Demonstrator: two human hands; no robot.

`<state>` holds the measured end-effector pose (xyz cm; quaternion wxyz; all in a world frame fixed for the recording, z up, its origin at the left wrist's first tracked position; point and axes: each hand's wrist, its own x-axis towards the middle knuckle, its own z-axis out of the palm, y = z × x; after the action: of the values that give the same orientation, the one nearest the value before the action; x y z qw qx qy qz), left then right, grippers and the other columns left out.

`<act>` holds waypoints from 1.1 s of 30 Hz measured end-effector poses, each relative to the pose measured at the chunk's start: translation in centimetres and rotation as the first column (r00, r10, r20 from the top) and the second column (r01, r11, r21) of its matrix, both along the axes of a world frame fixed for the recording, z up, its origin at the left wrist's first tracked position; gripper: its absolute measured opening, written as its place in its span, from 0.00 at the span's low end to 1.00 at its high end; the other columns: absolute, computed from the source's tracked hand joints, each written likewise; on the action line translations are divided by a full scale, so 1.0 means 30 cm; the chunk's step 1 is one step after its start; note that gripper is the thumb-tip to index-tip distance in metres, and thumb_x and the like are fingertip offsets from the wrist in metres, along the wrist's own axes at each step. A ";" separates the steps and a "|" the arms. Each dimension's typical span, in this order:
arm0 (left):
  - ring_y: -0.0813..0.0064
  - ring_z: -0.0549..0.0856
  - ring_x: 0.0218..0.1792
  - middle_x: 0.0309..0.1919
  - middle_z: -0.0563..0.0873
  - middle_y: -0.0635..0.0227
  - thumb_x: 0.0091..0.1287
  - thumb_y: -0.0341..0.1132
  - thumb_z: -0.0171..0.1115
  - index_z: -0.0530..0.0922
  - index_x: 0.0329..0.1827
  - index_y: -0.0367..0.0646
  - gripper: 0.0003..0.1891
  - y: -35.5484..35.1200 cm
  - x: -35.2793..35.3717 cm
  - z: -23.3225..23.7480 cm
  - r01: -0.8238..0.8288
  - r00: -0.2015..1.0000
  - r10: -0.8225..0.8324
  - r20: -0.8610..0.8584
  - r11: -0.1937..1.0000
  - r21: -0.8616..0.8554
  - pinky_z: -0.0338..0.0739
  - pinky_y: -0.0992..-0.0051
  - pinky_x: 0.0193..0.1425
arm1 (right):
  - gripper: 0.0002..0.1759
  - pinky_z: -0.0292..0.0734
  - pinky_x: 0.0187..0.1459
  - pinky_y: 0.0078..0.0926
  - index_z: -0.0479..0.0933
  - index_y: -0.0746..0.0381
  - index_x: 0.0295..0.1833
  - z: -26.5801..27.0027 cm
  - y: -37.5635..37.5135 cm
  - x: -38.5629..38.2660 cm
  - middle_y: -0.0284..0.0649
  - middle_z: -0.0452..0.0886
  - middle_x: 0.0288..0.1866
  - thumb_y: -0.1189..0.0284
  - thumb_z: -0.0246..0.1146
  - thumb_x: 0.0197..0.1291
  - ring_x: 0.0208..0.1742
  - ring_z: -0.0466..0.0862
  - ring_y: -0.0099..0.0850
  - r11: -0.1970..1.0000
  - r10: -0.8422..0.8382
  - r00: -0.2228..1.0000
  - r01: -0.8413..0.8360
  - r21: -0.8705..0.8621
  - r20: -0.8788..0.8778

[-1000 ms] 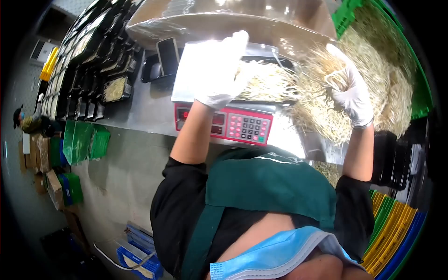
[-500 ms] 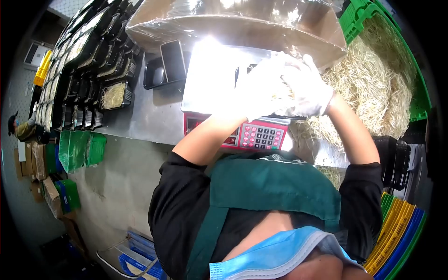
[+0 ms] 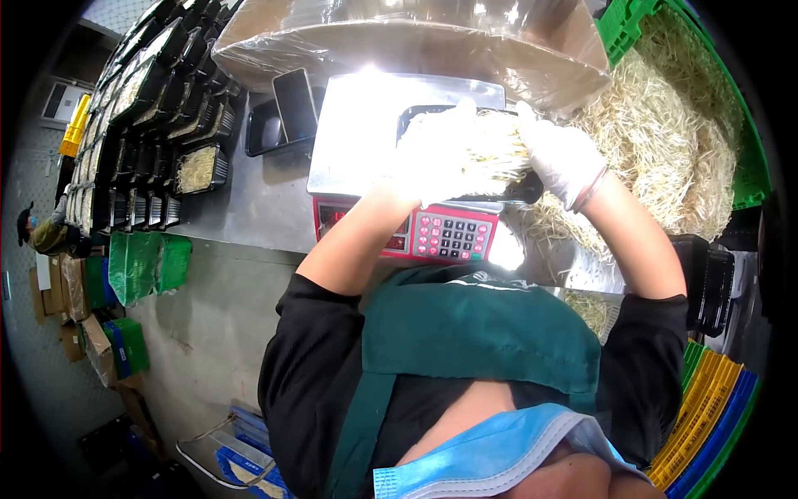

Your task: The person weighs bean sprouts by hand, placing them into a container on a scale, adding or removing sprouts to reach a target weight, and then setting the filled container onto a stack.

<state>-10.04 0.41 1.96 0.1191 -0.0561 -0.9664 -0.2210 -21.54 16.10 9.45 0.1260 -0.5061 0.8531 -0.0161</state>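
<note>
A black plastic tray (image 3: 478, 198) of pale bean sprouts (image 3: 497, 154) rests on the metal plate of a red digital scale (image 3: 453, 237). My left hand (image 3: 436, 154), in a white glove, lies over the left part of the tray; glare washes out its fingers. At the tray's right end my gloved right hand (image 3: 567, 160) has its fingers curled against the rim and the sprouts. Right of the scale spreads a big heap of loose sprouts (image 3: 657, 150).
Filled black trays (image 3: 199, 170) stand stacked at the left. A phone (image 3: 295, 104) leans in an empty black tray (image 3: 264, 129) beside the scale. A plastic-lined cardboard box (image 3: 416, 50) sits behind; a green crate (image 3: 619, 33) borders the heap. Another person (image 3: 50, 233) is at far left.
My right hand has moved right, off the middle of the tray, and the sprouts and tray rim now show between my hands. My left hand has shifted slightly left.
</note>
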 end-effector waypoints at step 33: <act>0.50 0.63 0.67 0.68 0.61 0.47 0.57 0.51 0.62 0.55 0.71 0.37 0.44 -0.045 0.063 0.010 0.008 0.975 -0.005 -0.221 1.000 0.012 0.55 0.57 0.70 | 0.31 0.53 0.70 0.29 0.66 0.65 0.65 -0.156 0.004 0.025 0.44 0.66 0.69 0.55 0.52 0.64 0.71 0.63 0.35 0.656 0.175 0.831 0.302 -0.691 0.529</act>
<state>-8.15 -0.93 2.26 0.2256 -0.0825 -0.9455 -0.2201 -20.77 16.22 4.77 0.1455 -0.4527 0.7119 -0.5168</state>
